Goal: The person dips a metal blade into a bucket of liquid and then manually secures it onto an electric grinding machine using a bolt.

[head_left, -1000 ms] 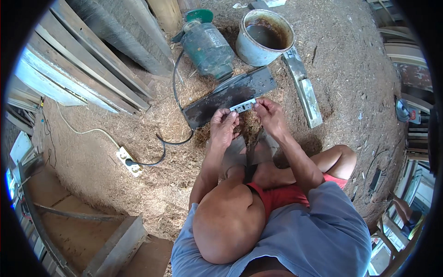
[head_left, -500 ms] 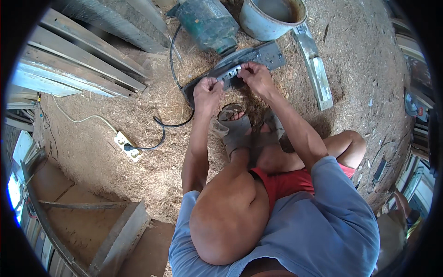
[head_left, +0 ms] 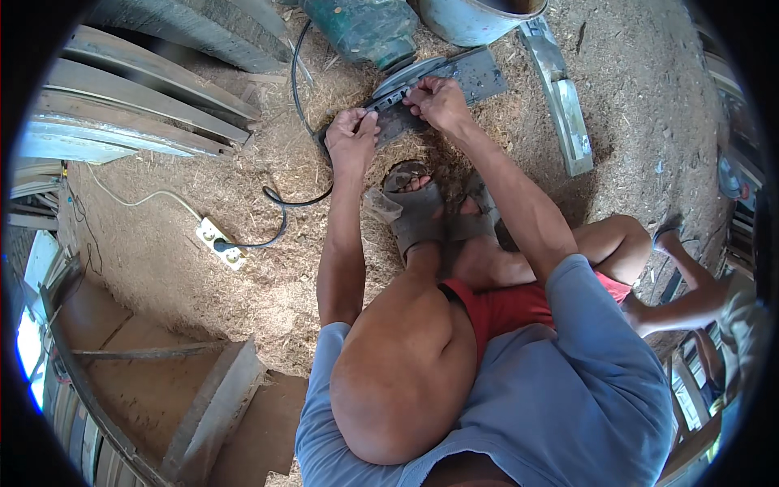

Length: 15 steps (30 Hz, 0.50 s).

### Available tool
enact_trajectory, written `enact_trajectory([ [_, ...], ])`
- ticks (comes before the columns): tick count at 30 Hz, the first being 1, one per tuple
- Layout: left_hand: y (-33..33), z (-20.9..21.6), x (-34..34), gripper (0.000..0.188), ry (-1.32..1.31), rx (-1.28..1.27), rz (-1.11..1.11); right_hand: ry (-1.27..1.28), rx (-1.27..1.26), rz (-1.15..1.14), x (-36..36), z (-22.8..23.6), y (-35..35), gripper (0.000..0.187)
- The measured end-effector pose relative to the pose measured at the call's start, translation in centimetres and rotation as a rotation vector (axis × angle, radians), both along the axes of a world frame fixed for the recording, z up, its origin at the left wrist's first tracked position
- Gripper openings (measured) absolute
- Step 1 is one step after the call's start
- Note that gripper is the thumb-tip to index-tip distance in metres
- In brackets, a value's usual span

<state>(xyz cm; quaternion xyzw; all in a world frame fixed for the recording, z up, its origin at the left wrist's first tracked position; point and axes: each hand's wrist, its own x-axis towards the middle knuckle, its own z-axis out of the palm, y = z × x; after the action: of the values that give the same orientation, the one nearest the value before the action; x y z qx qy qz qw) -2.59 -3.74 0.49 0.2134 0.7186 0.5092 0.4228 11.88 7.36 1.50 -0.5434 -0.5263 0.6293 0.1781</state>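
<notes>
L hand [head_left: 350,134] grips near end of small grey tool [head_left: 388,99], fingers curled tight. R hand [head_left: 438,101] pinches its far end. Tool lies on dark metal plate [head_left: 475,75], on sawdust floor [head_left: 243,187], just beside green motor [head_left: 365,28]. 2 feet in sandals below.

Hands: two, the left hand [head_left: 350,134] and the right hand [head_left: 436,101], side by side on one flat grey metal plate [head_left: 479,71].

Small grey strip-shaped part: one [head_left: 388,101], between the two hands.

Green motor housing: one [head_left: 365,28], just beyond the left hand.

Metal bucket: one [head_left: 479,16], beyond the right hand.

Metal channel bar: one [head_left: 560,97], to the right of the right hand.

White power strip: one [head_left: 220,243], well to the left of the left hand and nearer the person; it appears to have two visible sockets.

Black cable: one [head_left: 284,219], running from the strip toward the left hand.

Sandalled feet: two [head_left: 414,207], just below the hands.
</notes>
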Motion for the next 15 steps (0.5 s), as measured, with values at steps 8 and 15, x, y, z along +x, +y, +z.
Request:
enact_trajectory([
  [8,0.13,-0.41,0.44,0.016,0.007,0.029,0.017,0.078,0.013,-0.05,0.19,-0.53,0.22,0.013],
  [15,0.31,-0.31,0.86,0.016,-0.019,0.056,0.04,0.107,-0.085,-0.072,0.42,-0.67,0.52,0.015],
])
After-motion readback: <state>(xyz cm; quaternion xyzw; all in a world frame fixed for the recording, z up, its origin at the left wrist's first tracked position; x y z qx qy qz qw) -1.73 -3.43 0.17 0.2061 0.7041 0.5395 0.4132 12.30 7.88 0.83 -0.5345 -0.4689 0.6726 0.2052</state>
